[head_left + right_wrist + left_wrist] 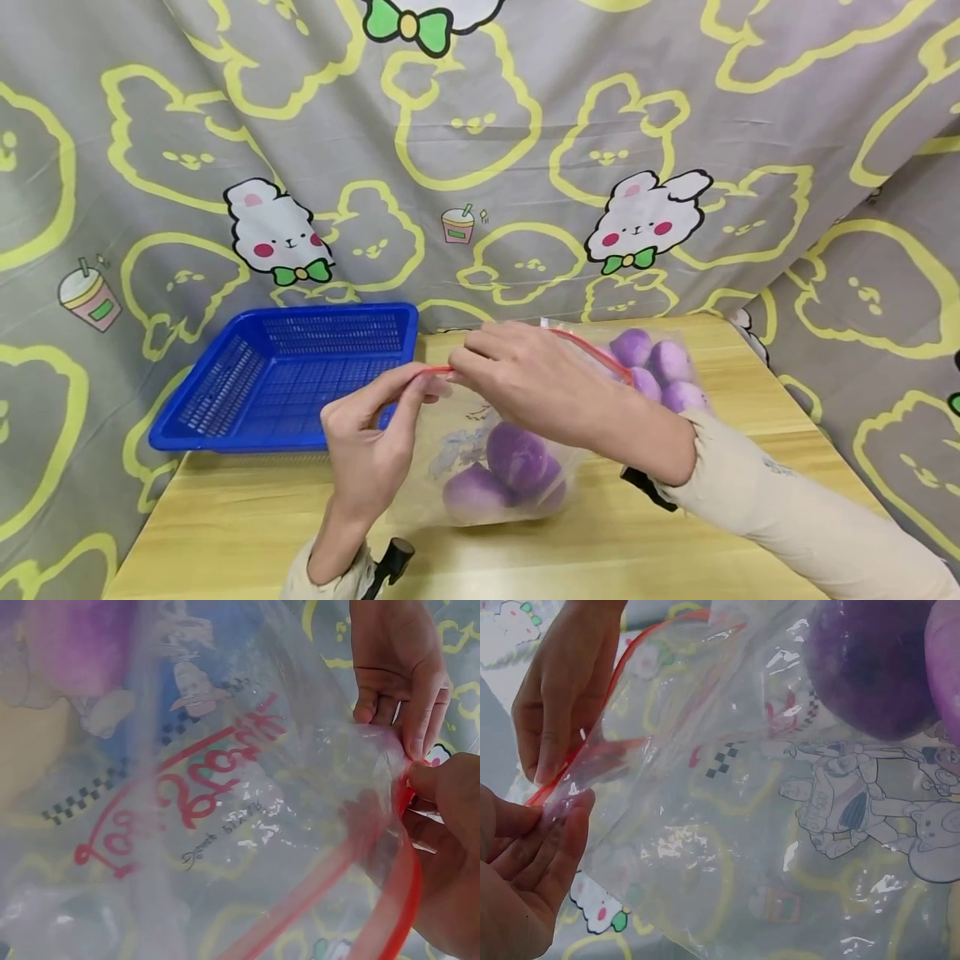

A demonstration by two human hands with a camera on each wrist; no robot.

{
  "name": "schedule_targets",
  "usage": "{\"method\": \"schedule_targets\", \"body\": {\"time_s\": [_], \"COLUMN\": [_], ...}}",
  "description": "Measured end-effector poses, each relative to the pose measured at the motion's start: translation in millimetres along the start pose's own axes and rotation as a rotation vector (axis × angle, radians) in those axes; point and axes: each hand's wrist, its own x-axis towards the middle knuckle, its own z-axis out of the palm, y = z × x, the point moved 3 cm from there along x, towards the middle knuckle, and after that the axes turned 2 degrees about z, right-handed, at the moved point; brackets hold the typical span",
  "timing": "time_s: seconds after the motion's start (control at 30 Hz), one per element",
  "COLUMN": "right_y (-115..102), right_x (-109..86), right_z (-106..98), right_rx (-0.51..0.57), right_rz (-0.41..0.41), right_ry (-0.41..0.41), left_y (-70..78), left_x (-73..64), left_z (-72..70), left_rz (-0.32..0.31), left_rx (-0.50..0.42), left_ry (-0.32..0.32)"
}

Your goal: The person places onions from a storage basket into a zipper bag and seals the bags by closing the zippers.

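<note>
A clear zip bag [465, 442] with a red zip strip [592, 350] hangs over the table, its cartoon print seen close up in the wrist views. At its lower end lie several rounded purple things [517, 454] that fade to pale lilac; their kind is unclear. My left hand [375, 442] pinches one end of the red strip between thumb and fingers. Right beside it, my right hand [532, 375] pinches the same strip. In the left wrist view the bag's mouth gapes away from the pinched corner. My right hand hides part of the strip in the head view.
A blue plastic basket [285, 417] with slotted walls stands at the back left of the wooden table [247, 517]. More purple things [671, 362] lie under clear plastic at the right; whether in another bag, I cannot tell. A grey patterned curtain [517, 208] hangs behind.
</note>
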Motion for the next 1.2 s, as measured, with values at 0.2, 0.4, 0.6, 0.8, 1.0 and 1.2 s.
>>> {"method": "schedule_targets", "body": {"time_s": [0.2, 0.4, 0.6, 0.8, 1.0, 1.2], "right_y": [3, 5, 7, 11, 15, 20], "right_x": [-5.7, -7.8, -9.6, -9.2, -14.3, -21.9], "right_z": [-2, 1, 0, 1, 2, 3], "right_rx": [-0.004, -0.034, -0.016, -0.004, -0.001, -0.006], "right_rz": [0.020, 0.016, 0.028, 0.034, 0.046, 0.072], "right_ry": [0.003, 0.009, 0.013, 0.022, 0.031, 0.028], "left_y": [0.8, 0.6, 0.4, -1.1, -2.2, -3.6], "left_x": [1.2, 1.1, 2.0, 4.3, 4.1, 3.4], "left_z": [0.6, -0.5, -1.9, -3.3, -3.3, -4.8], "left_rz": [0.007, 0.030, 0.043, 0.032, 0.022, 0.014], "left_rx": [-0.014, 0.036, 0.069, 0.056, 0.056, 0.059], "left_ry": [0.011, 0.015, 0.022, 0.024, 0.024, 0.039]}}
